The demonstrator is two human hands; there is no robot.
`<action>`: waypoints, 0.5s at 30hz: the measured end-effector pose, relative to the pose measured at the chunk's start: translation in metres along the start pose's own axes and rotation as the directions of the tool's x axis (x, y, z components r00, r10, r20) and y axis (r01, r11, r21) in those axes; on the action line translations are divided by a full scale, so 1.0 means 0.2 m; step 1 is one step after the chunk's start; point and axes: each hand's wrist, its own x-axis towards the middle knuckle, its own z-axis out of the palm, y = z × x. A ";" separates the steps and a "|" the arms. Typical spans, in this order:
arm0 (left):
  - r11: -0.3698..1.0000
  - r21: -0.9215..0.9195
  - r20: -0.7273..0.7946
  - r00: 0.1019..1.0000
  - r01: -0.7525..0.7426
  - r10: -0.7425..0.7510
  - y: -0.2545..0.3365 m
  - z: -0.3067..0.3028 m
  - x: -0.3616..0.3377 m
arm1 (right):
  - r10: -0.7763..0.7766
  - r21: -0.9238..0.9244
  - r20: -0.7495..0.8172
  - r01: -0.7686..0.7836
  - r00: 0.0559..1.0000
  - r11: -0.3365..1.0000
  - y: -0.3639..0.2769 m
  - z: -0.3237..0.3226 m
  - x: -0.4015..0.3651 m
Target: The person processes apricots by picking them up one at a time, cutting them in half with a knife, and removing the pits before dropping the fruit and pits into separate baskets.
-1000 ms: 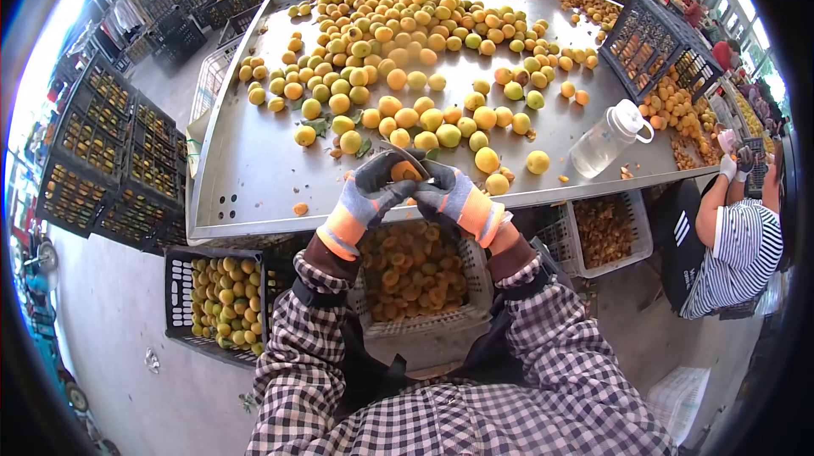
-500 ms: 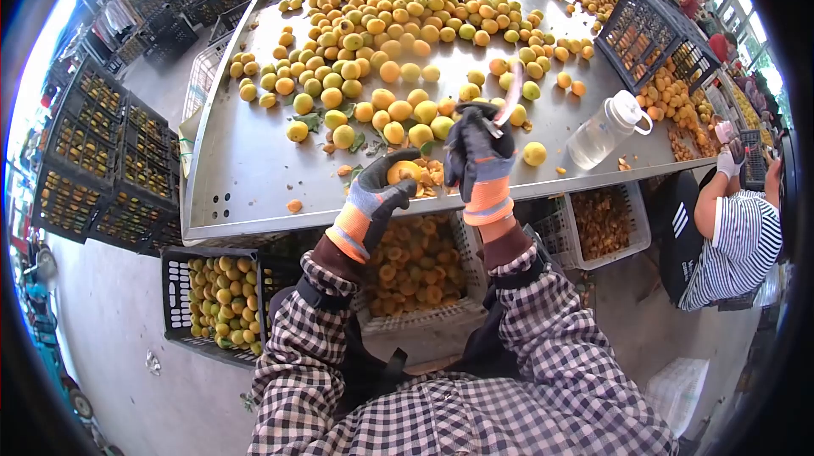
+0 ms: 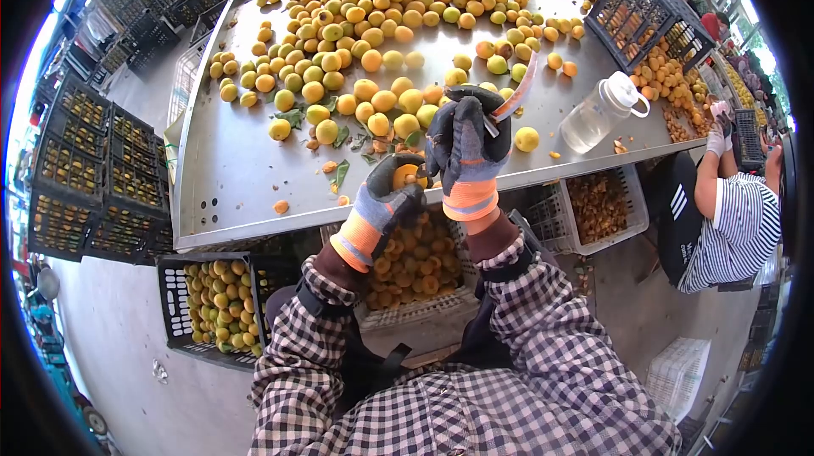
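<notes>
My left hand [image 3: 386,200], in a grey and black glove with an orange cuff, grips a yellow-orange apricot [image 3: 410,175] low over the table's near edge. Close beside it, my right hand [image 3: 466,141], gloved alike, is closed around a knife [image 3: 518,90]. The blade slants up to the right, away from the apricot. The right fingertips are right at the fruit and partly overlap the left thumb side. Loose apricots [image 3: 392,102] lie just beyond both hands on the metal table [image 3: 246,193], with leaves and orange scraps among them.
Under the table edge stands a crate of cut apricots [image 3: 415,265], with a crate of brownish pieces [image 3: 599,208] to its right. A black crate of whole fruit [image 3: 222,303] is at left. A water bottle [image 3: 599,114] stands on the table. Another person [image 3: 736,231] sits at right.
My right hand has come left against the left hand and its apricot. The knife blade has tilted further right, and the whole view has shifted slightly.
</notes>
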 end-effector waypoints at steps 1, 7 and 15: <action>0.997 0.052 -0.049 0.997 -0.055 0.058 -0.03 0.00 0.02 | 0.009 0.031 -0.028 -0.008 1.000 0.999 0.01 0.01 0.00; 0.936 0.257 -0.117 0.954 -0.241 0.277 -0.17 -0.02 0.08 | 0.146 0.096 -0.133 -0.134 0.980 0.986 0.09 -0.02 0.03; 0.758 0.547 -0.038 0.893 -0.356 0.448 -0.16 -0.06 0.14 | 0.354 0.150 -0.429 -0.321 0.831 0.935 0.22 -0.05 0.11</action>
